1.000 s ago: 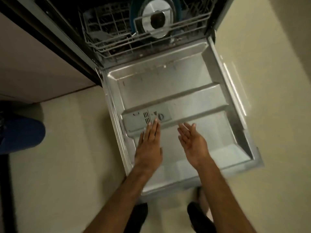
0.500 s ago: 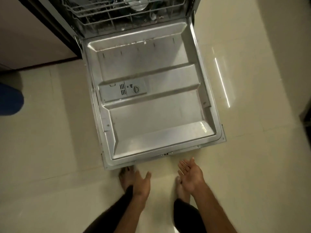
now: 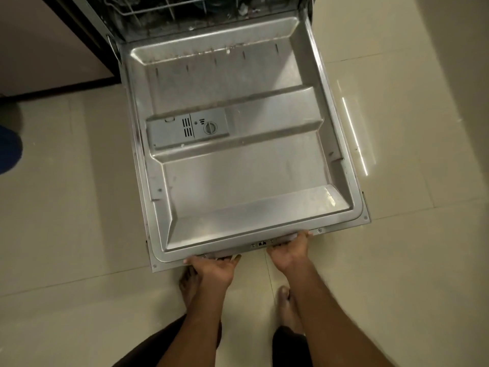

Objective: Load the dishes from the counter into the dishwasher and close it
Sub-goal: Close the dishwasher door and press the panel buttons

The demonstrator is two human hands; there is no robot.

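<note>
Writing: the grey soap dispenser [image 3: 188, 129] on the door [image 3: 238, 186] has small marks beside its round dial [image 3: 210, 127], too small to read.
Door: lies fully down and flat over the tiled floor [image 3: 66, 234], hinged to the dishwasher [image 3: 185, 25] at the top of view.
Rack: only the front of the wire rack [image 3: 172, 6] shows inside.
Left hand [image 3: 214, 268]: fingers curled under the door's front edge, gripping it left of the latch [image 3: 262, 244].
Right hand [image 3: 289, 251]: grips the same edge just right of the latch, fingers hidden beneath.
Change: half a second ago both hands hung open above the floor, short of the door; now they hold its edge.
Feet [image 3: 284, 300]: bare, on the tiles.
</note>
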